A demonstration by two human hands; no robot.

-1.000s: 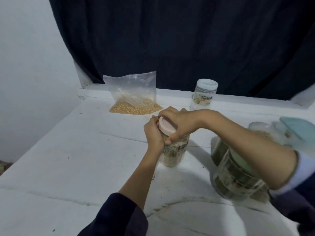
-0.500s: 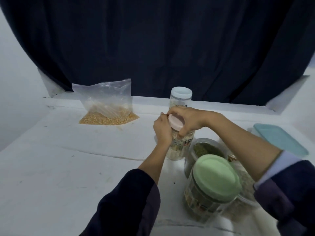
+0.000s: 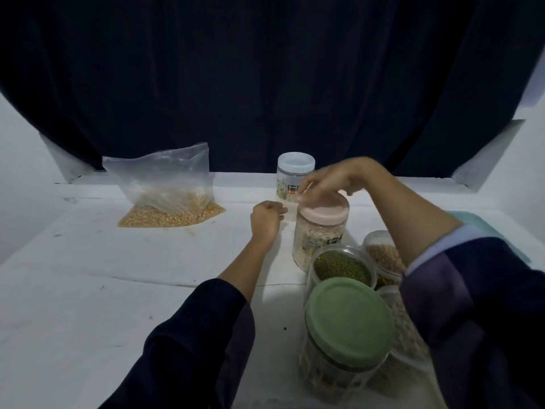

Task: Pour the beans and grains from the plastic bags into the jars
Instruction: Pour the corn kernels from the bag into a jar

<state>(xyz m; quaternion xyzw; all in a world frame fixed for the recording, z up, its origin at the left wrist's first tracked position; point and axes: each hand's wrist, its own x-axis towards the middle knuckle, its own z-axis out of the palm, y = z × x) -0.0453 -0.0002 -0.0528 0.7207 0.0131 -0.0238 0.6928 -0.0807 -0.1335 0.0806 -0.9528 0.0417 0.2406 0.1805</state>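
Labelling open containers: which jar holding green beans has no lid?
The open jar of green beans, between the pink-lidded jar and the green-lidded jar. Its contents show from above; those two are capped.

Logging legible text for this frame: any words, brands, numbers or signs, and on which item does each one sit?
No text here can be read.
White-lidded jar: printed label with a dark band, too blurred to read.
Pink-lidded jar: dark label patch at its right side, lettering too small and blurred.
Green-lidded jar: label print on the wall, smeared, unreadable.
Plastic bag of corn: no print visible.
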